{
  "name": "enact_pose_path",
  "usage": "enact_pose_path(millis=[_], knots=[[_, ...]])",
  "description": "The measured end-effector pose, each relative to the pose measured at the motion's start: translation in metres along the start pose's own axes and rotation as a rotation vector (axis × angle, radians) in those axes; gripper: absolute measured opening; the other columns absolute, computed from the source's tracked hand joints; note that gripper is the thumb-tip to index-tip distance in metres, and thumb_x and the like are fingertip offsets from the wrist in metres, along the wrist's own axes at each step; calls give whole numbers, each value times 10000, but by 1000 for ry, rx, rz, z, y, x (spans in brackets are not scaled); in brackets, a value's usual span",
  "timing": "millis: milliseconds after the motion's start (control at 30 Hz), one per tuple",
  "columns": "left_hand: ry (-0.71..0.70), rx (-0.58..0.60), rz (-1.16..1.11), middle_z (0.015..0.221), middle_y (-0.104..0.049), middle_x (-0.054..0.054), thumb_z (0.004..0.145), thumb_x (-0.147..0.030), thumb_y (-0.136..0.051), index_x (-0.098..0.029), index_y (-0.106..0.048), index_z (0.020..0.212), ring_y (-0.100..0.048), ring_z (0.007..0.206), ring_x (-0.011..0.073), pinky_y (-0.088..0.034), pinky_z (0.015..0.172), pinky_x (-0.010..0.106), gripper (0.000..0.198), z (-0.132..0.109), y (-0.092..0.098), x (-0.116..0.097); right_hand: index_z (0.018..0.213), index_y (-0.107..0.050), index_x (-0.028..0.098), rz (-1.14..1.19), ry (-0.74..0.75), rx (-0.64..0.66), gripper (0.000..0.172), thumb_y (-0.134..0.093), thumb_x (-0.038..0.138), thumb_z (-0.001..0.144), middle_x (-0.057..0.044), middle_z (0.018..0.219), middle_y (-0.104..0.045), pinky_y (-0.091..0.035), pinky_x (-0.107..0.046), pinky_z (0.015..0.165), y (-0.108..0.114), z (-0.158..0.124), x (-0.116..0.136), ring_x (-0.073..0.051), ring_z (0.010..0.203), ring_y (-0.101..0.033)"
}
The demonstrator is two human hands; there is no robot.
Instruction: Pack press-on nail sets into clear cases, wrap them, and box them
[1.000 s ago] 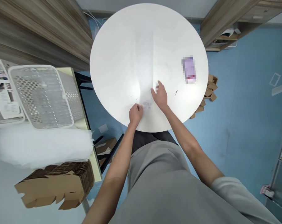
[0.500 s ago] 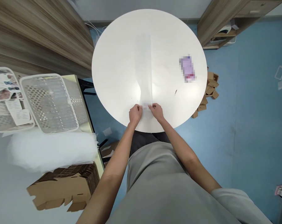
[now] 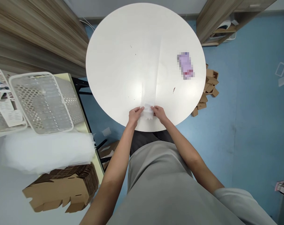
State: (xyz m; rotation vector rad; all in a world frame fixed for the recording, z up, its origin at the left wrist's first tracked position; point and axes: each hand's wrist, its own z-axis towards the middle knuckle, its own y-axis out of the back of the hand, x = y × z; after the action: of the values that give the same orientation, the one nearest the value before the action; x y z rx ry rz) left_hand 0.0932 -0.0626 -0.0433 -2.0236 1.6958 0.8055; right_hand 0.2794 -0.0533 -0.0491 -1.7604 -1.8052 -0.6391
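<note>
The near end of the transparent plastic sleeve (image 3: pixel 148 111) was pinched at its corners by the left hand (image 3: pixel 134 113) and the right hand (image 3: pixel 159 113) at the near edge of the tabletop (image 3: pixel 114 62), apparently so that its length lay flat and straight toward the far side.

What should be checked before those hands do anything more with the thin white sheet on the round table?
1. Left hand grips the sheet at its near end: ok.
2. Right hand grips the same end, opposite side: ok.
3. Far part of the sheet lies flat on the table: ok.
4. Purple object sits apart from the sheet: ok.
5. Sheet free of tears: cannot tell.
</note>
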Motion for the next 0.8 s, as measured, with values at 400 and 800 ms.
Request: enact_pose_path(millis=[400, 800], knots=[[-52, -102, 111, 842, -762, 49, 776, -483, -865, -170, -823, 903, -668, 830, 220, -517, 751, 322, 341, -7, -9, 14, 1668, -500, 196, -1037, 697, 37, 755, -648, 632, 1069, -204, 1761, -469, -447, -552, 1318, 26, -14, 4, -373, 1656, -432], [-41, -36, 221, 835, -746, 54, 845, -419, -762, -177, -778, 859, -664, 816, 224, -526, 743, 327, 242, -3, -3, 3, 1801, -298, 146, -1346, 844, 269, 862, -457, 18, 963, -171, 1855, -306, -373, -566, 1359, 31, 2, -21, -336, 1751, -261]])
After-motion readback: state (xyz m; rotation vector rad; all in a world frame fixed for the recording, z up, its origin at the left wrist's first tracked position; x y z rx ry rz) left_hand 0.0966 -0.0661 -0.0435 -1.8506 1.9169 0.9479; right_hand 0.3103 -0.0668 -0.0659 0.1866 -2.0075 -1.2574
